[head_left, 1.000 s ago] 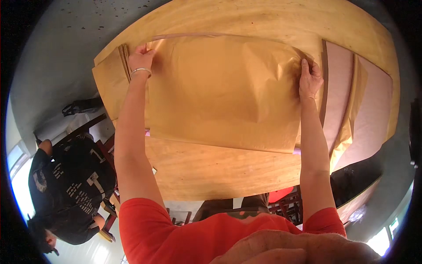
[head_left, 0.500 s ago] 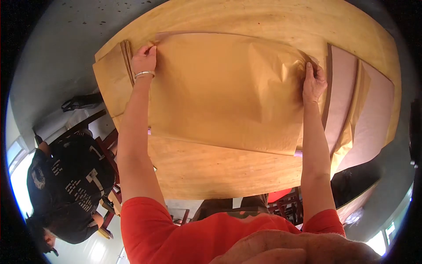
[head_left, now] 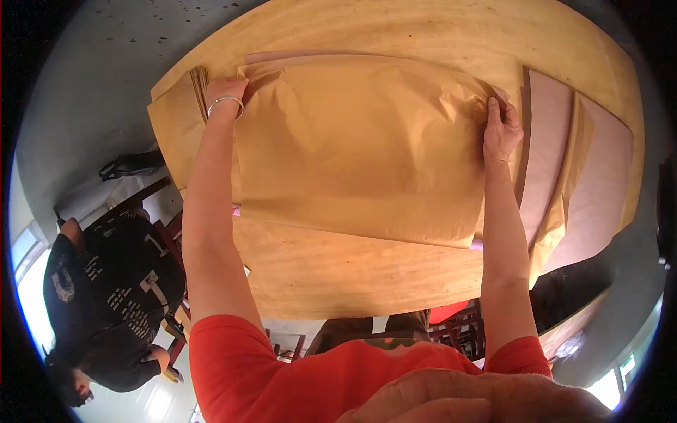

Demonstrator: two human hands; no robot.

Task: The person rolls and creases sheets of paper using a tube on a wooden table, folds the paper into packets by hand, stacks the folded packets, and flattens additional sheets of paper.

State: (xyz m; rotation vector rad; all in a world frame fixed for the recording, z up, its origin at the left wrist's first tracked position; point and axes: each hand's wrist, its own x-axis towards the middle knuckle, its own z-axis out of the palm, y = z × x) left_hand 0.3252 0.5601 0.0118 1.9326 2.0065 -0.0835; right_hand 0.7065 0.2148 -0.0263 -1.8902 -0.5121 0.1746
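A large gold-brown sheet [head_left: 338,148] lies spread over the wooden table [head_left: 352,282], creased near both upper corners. My left hand [head_left: 227,92], with a bracelet on the wrist, is closed on the sheet's upper left corner. My right hand [head_left: 502,127] pinches the upper right edge, thumb on top. Along the far edge a pinkish layer shows beneath the sheet. Small pink-purple bits stick out at its lower left and lower right corners.
Folded brown sheets [head_left: 176,123] are stacked at the table's left. Pinkish and gold sheets [head_left: 592,169] overlap at the right. A person in a black shirt [head_left: 116,303] is at the lower left, beside dark red wooden furniture.
My left hand has shifted slightly left and turned, and the sheet's left part has moved with it and become more creased. My right hand has stayed almost in place.
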